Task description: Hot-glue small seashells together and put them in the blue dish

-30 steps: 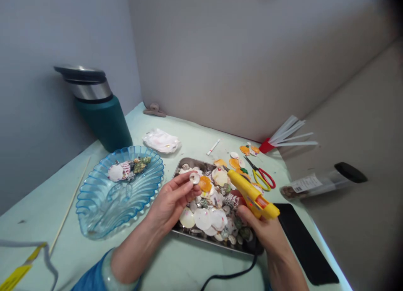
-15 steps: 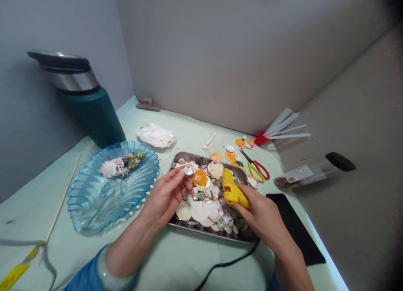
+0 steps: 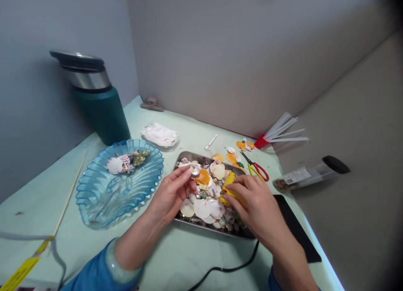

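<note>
Between the thumb and fingers of my left hand (image 3: 176, 186) is a small shiny shell (image 3: 194, 171), held over the left part of a metal tray (image 3: 214, 234). The tray is heaped with white, orange and mottled shells (image 3: 204, 209). My right hand (image 3: 260, 203) is closed around a yellow glue gun (image 3: 229, 186) above the tray's right side, and its fingers cover much of the gun. A black cord (image 3: 229, 267) runs from below the tray toward the front edge. Several shells (image 3: 115, 165) sit at the back of a blue scalloped glass dish (image 3: 151, 186) on the left.
A green bottle (image 3: 100, 110) stands behind the dish. Scissors (image 3: 256, 167) and orange shells (image 3: 231, 157) lie beyond the tray. At right are a red cup (image 3: 260, 141) of glue sticks, a clear jar (image 3: 307, 175) and a black flat object (image 3: 296, 228). A white packet (image 3: 160, 135) lies at the back.
My right hand has turned and its fingers now wrap over the glue gun, hiding more of it. The left hand still pinches the shell. The whole view has shifted slightly.
</note>
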Tool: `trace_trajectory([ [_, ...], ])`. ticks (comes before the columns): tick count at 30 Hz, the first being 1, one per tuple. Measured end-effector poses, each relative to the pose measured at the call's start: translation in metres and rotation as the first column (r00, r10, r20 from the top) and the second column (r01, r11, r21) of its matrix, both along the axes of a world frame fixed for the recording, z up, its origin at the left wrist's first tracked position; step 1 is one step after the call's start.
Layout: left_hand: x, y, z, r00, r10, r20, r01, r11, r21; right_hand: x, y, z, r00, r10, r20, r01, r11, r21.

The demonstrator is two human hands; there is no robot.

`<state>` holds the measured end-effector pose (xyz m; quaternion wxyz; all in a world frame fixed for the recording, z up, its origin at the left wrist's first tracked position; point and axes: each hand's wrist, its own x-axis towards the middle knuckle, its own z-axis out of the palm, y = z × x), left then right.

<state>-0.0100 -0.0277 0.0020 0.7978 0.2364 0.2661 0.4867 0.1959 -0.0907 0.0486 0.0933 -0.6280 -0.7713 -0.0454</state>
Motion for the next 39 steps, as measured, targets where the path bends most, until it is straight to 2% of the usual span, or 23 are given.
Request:
trace_trajectory([
  [4, 0.001, -0.001, 0.001, 1.0, 0.005, 0.006, -0.005, 1.0, -0.008, -0.036, 0.022, -0.006, 0.976, -0.014, 0.219, 0.03, 0.997, -0.069],
  [8, 0.0, -0.001, 0.0, 1.0, 0.003, 0.0, -0.003, 1.0, 0.003, -0.046, 0.035, -0.019, 0.969, 0.021, 0.246, 0.008, 0.993, -0.118],
  [11, -0.001, -0.001, -0.001, 1.0, -0.003, -0.005, 0.003, 1.0, 0.004, -0.042, 0.038, -0.02, 0.978, 0.017, 0.207, 0.005, 0.994, -0.106],
  [14, -0.001, -0.001, 0.0, 1.0, 0.003, -0.01, -0.003, 1.0, -0.016, -0.034, 0.037, -0.012, 0.991, -0.044, 0.129, 0.05, 0.998, -0.047],
  [16, -0.001, -0.001, 0.002, 1.0, 0.001, -0.016, -0.002, 1.0, -0.023, -0.027, 0.035, -0.006, 0.998, -0.062, 0.006, 0.063, 0.998, -0.03],
  [17, -0.001, -0.001, 0.002, 1.0, -0.005, -0.02, 0.004, 1.0, -0.021, -0.024, 0.034, -0.004, 0.99, -0.062, -0.13, 0.056, 0.997, -0.048],
  [18, 0.0, -0.001, 0.002, 1.0, -0.011, -0.025, 0.01, 1.0, -0.018, -0.022, 0.032, -0.003, 0.941, -0.069, -0.331, 0.04, 0.995, -0.092],
  [19, 0.0, 0.0, 0.002, 0.999, -0.018, -0.031, 0.018, 1.0, -0.013, -0.019, 0.031, -0.003, 0.843, -0.092, -0.53, 0.013, 0.988, -0.152],
  [21, 0.0, 0.0, 0.001, 0.999, -0.031, -0.041, 0.031, 1.0, -0.004, -0.016, 0.03, -0.006, 0.529, -0.203, -0.824, -0.077, 0.956, -0.284],
  [23, 0.0, 0.0, 0.0, 0.998, -0.048, -0.05, 0.048, 0.999, 0.002, -0.015, 0.029, -0.01, 0.26, -0.323, -0.91, -0.172, 0.912, -0.373],
  [24, 0.0, -0.001, -0.001, 0.997, -0.053, -0.057, 0.054, 0.999, 0.005, -0.014, 0.029, -0.011, 0.157, -0.368, -0.917, -0.212, 0.894, -0.395],
  [26, 0.001, -0.002, -0.001, 0.995, -0.065, -0.082, 0.066, 0.998, 0.013, -0.014, 0.03, -0.013, 0.022, -0.426, -0.904, -0.265, 0.87, -0.416],
  [28, 0.001, -0.004, 0.0, 0.991, -0.073, -0.109, 0.077, 0.997, 0.026, -0.015, 0.03, -0.011, -0.035, -0.461, -0.887, -0.287, 0.855, -0.433],
  [30, 0.001, -0.005, 0.001, 0.987, -0.092, -0.128, 0.1, 0.994, 0.05, -0.018, 0.03, -0.009, -0.039, -0.47, -0.882, -0.27, 0.854, -0.444],
  [32, 0.001, -0.006, 0.002, 0.982, -0.123, -0.141, 0.136, 0.987, 0.086, -0.021, 0.03, -0.007, -0.005, -0.462, -0.887, -0.242, 0.861, -0.447],
  [36, 0.0, -0.008, 0.002, 0.971, -0.187, -0.151, 0.207, 0.97, 0.129, -0.027, 0.028, -0.005, 0.122, -0.436, -0.892, -0.178, 0.874, -0.452],
  [39, 0.0, -0.009, 0.003, 0.972, -0.188, -0.143, 0.207, 0.97, 0.128, -0.029, 0.027, -0.008, 0.223, -0.362, -0.905, -0.075, 0.919, -0.387],
])
